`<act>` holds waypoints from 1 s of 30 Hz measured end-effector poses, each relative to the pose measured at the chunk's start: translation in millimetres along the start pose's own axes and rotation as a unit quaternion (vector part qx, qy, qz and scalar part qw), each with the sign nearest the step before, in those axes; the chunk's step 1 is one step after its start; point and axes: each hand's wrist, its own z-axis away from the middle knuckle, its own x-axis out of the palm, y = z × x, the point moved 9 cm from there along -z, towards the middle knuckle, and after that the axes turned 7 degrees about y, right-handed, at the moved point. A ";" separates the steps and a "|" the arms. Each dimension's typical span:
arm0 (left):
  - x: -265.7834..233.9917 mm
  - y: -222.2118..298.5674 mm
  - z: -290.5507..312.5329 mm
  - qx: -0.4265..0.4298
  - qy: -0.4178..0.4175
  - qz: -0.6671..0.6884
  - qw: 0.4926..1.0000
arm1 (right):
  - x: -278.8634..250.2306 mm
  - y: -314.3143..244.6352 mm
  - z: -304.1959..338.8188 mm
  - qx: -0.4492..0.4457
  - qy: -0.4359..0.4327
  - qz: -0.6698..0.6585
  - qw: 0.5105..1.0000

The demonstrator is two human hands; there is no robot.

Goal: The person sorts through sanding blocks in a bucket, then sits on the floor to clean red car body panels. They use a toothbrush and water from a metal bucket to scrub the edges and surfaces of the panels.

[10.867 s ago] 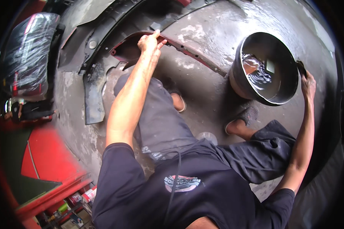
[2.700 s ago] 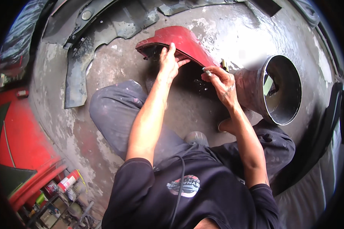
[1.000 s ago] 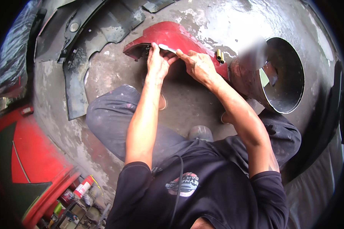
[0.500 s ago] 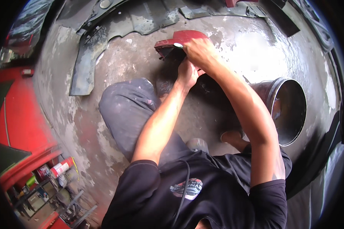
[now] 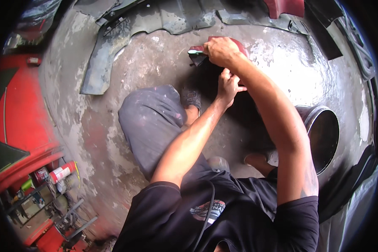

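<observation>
Head view: you are squatting on a wet, stained concrete floor (image 5: 126, 138), both arms reaching forward to a red body panel (image 5: 239, 45) lying on the floor ahead of your knees. Your right hand (image 5: 219, 50) is lying over the panel's top, fingers curled shut around a small tool with a pale green tip (image 5: 194, 52) that is sticking out to the left of your knuckles; what kind of tool it is cannot be told. Your left hand (image 5: 229, 86) is sitting just below, fingers folded against the panel's dark underside, gripping its lower edge. A metal bucket (image 5: 325, 134) is standing on the floor near your right elbow, its open mouth facing up. Grey plastic liner pieces (image 5: 113, 54) are lying along the far floor to the left, well apart from the panel. Spray cans (image 5: 61, 172) are resting on a rack at lower left, beside a red car body (image 5: 21, 122).
</observation>
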 end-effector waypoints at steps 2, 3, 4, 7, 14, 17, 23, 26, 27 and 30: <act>-12.6 -8.6 -6.6 0.011 0.007 -0.001 1.000 | -14.5 7.2 12.7 0.017 -0.017 -0.014 1.000; -11.0 -18.8 -12.9 -0.018 0.006 -0.006 1.000 | -3.0 35.8 22.9 0.035 0.010 -0.022 0.999; -13.9 -24.1 -13.9 -0.023 0.013 -0.005 1.000 | 9.6 56.6 34.9 0.067 -0.021 -0.053 0.996; -5.3 -28.3 -13.9 -0.034 0.004 0.002 0.999 | 13.5 69.7 65.6 0.052 0.035 -0.054 0.997; -23.4 -30.8 -27.4 -0.118 -0.115 0.140 0.976 | 26.0 58.3 128.8 0.102 0.122 -0.122 0.980; -10.9 -31.0 -27.9 -0.122 -0.081 0.113 0.983 | 56.2 64.2 238.1 0.209 0.204 -0.137 0.947; 5.8 -29.2 -11.7 -0.082 -0.070 0.000 0.994 | 139.1 41.8 368.3 0.400 0.251 -0.204 0.858; 12.3 -55.6 -5.4 -0.074 -0.123 -0.141 0.980 | 176.5 52.7 398.9 0.465 0.290 -0.362 0.754; 13.3 -73.6 3.8 -0.111 -0.131 -0.163 0.972 | 184.1 53.1 410.7 0.475 0.296 -0.370 0.741; 16.9 -96.1 16.2 -0.111 -0.080 -0.200 0.970 | 157.4 40.5 407.0 0.481 0.306 -0.283 0.772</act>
